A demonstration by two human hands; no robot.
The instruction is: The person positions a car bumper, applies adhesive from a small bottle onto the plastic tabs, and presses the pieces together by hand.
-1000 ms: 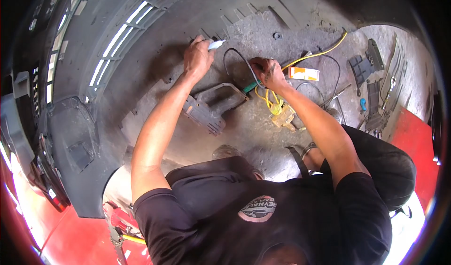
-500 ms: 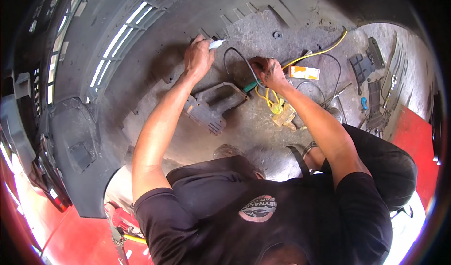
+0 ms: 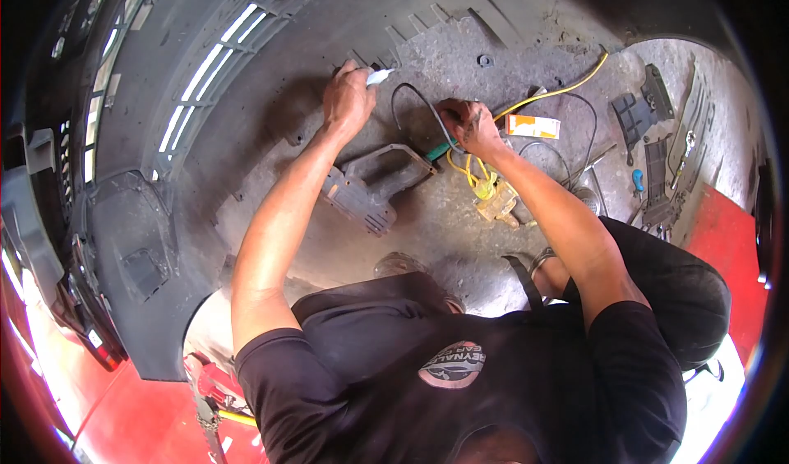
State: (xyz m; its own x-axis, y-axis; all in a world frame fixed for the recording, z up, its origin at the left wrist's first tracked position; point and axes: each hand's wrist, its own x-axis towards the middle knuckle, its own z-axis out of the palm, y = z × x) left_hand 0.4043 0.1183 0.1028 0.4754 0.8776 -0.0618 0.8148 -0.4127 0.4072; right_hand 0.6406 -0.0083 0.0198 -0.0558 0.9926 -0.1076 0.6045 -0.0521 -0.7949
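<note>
Matt plastic, rough concrete
Dark bumper (image 3: 296, 45) smooth, plastic-looking; floor (image 3: 440, 254) gritty; black shirt (image 3: 534, 373) matt cloth; orange-and-white box (image 3: 532, 127) smooth card.

I'm working from 1 view, worn on the person's head. It faces forward and steeply down, over the black T-shirt (image 3: 542, 373), which is so near that it fills the lower middle. Ahead of the shirt, the concrete floor (image 3: 444, 69) lies farther off; left of the shirt, I catch the bumper cover (image 3: 148, 242), curved by my wide lens, inside dark, rounded edges.
</note>
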